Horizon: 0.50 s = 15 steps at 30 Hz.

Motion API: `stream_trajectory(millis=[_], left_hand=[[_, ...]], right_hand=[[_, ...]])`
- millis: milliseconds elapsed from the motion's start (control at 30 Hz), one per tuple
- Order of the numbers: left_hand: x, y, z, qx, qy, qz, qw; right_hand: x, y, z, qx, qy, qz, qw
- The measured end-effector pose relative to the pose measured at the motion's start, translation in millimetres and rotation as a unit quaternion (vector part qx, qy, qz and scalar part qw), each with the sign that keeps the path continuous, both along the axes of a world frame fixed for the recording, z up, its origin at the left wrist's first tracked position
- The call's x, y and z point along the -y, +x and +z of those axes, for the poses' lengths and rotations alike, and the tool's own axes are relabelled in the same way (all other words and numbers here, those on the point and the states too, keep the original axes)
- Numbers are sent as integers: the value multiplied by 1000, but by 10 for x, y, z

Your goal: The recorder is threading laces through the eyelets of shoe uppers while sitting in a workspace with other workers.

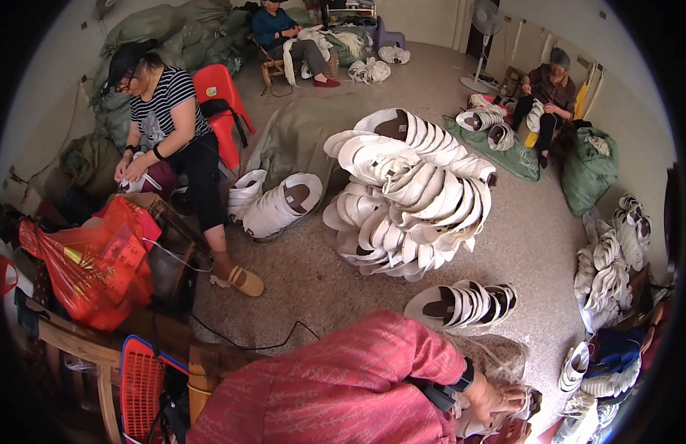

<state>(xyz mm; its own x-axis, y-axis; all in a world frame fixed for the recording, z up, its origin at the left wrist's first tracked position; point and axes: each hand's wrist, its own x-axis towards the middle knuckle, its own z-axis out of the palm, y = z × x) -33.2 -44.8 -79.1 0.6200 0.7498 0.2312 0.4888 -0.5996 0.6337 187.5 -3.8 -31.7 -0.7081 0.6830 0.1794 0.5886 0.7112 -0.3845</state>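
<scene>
My left arm, in a pink-red patterned sleeve with a dark watch at the wrist, bends across the lower middle. My left hand (497, 399) lies over a beige, crumpled sack-like thing (491, 351), its fingers stretched out and slightly spread. Beside those fingers is a dark brown opening (535, 402), perhaps of a shoe. Only part of my right hand (515, 430) shows at the lower edge, below the left; its fingers are mostly hidden. Just beyond the sack lies a row of nested white shoe uppers (461, 305) with brown linings.
A big heap of white shoe uppers (409, 196) stands mid-floor. More lie by a green sheet (291, 133) and along the right wall (603, 270). Three people sit working farther off. Left are a red plastic bag (95, 270), a red basket (143, 388) and a black cable (265, 348).
</scene>
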Motion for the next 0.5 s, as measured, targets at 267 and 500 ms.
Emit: stream_trajectory(millis=[267,500], left_hand=[[224,-162,308,134,44,22,990],[90,49,398,-78,-22,81,993]], right_hand=[[211,35,47,-131,42,-7,991],[-49,-186,107,-164,-82,-179,967]])
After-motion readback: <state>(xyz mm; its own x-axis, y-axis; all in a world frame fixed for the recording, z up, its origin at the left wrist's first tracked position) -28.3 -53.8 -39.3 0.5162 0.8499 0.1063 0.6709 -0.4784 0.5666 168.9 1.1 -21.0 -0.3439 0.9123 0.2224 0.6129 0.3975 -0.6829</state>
